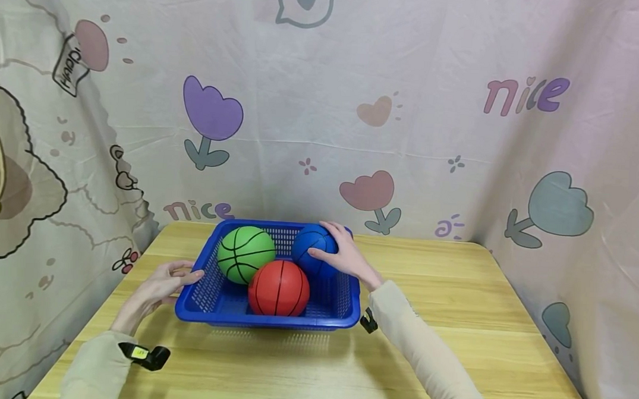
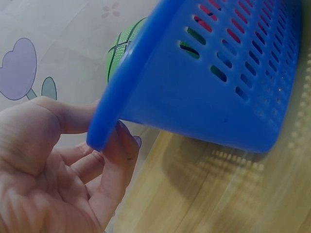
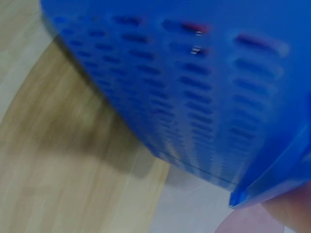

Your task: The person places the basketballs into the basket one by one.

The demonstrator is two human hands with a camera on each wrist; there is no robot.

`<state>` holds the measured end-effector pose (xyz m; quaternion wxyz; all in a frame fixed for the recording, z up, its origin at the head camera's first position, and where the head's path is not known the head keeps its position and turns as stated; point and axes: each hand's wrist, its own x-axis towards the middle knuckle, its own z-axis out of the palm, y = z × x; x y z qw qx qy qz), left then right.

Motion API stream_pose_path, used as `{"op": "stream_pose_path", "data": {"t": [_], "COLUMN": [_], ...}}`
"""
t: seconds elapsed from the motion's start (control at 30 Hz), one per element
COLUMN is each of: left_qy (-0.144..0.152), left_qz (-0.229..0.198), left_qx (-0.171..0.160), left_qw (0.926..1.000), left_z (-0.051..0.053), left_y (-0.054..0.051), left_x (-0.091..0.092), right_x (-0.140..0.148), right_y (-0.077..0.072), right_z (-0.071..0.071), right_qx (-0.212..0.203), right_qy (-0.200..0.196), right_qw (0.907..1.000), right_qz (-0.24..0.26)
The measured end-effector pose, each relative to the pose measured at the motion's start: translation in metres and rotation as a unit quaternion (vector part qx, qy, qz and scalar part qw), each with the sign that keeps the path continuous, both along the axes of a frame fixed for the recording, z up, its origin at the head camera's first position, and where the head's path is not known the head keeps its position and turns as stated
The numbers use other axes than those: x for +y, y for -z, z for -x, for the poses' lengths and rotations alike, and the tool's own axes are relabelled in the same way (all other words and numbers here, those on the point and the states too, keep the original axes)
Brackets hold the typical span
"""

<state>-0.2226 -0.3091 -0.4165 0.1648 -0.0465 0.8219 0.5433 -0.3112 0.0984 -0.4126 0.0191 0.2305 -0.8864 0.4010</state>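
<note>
A blue plastic basket (image 1: 342, 296) with perforated walls sits on the wooden table, holding three toy basketballs. The green basketball (image 1: 245, 250) lies at the back left, the red basketball (image 1: 279, 288) at the front middle and the blue basketball (image 1: 312, 247) at the back right. My left hand (image 1: 163, 285) grips the basket's left rim, thumb on top and fingers underneath, as the left wrist view also shows. My right hand (image 1: 346, 254) reaches over the right rim and holds the blue basketball, thumb in front and fingers over its top. In the right wrist view the basket's wall hides most of that hand.
The light wooden table (image 1: 432, 323) extends to both sides and in front of the basket. A patterned cloth (image 1: 302, 103) hangs behind and along the sides. Each wrist carries a small black camera mount (image 1: 149, 356).
</note>
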Motion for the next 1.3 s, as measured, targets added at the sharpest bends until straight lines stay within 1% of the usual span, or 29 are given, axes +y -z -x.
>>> {"op": "stream_pose_path", "data": {"t": [0.13,0.3,0.47,0.67,1.0,1.3], "left_qy": [0.0,0.0,-0.001,0.0,-0.004,0.0], "left_qz": [-0.002,-0.004,-0.008,-0.008,-0.009,-0.01], "left_qx": [0.0,-0.003,-0.002,-0.003,-0.003,0.0], "left_qw": [1.0,1.0,1.0,1.0,1.0,0.9999], "left_z": [0.0002,0.0003,-0.0001,-0.0003,-0.0005,-0.0005], "left_y": [0.0,-0.0005,-0.0009,-0.0005,-0.0009,-0.0003], "left_x": [-0.0003,-0.0004,0.0002,-0.0001,0.0005,0.0004], "right_x": [0.0017,0.0032,0.0042,0.006,0.0081,0.0083], "right_y": [0.0022,0.0031,0.0039,0.0045,0.0062,0.0083], "right_z": [0.001,0.0018,0.0024,0.0031,0.0035,0.0052], "right_qx": [0.003,-0.004,-0.015,-0.016,-0.039,-0.025], "right_qy": [-0.008,-0.01,-0.003,-0.002,0.008,0.011], "right_qw": [1.0,0.9999,0.9998,0.9998,0.9991,0.9989], "right_qz": [-0.002,-0.001,-0.008,-0.013,-0.013,-0.037]}}
